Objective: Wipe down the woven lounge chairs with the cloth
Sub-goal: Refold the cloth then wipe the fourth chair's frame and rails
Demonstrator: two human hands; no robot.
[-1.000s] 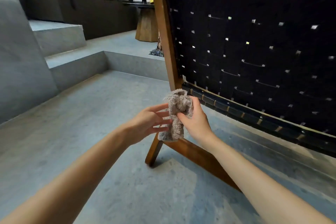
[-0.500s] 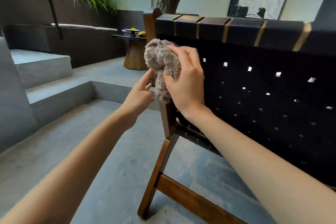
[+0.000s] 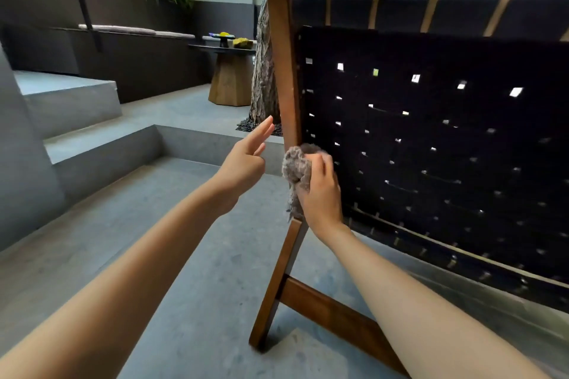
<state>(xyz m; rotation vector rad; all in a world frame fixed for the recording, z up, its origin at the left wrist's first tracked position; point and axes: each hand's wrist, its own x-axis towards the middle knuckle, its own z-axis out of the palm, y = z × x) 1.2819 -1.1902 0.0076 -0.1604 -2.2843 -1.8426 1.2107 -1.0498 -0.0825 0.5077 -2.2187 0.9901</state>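
Note:
A woven lounge chair (image 3: 431, 138) fills the right half of the head view, seen from behind: black straps on a brown wooden frame. My right hand (image 3: 320, 191) grips a bunched grey fluffy cloth (image 3: 295, 172) and presses it against the frame's left upright, a little above where the back leg meets it. My left hand (image 3: 246, 160) hovers to the left of the upright, fingers extended and loose, touching nothing.
Grey stone floor runs under the chair, with steps (image 3: 92, 138) rising on the left. A tree trunk (image 3: 264, 71) stands just behind the chair's left post. Beyond it are a wooden side table (image 3: 231, 80) and a low dark bench wall with plants above.
My right hand has slid the cloth down the left upright from near the top rail to its lower part. My left hand has come off the cloth and moved slightly away.

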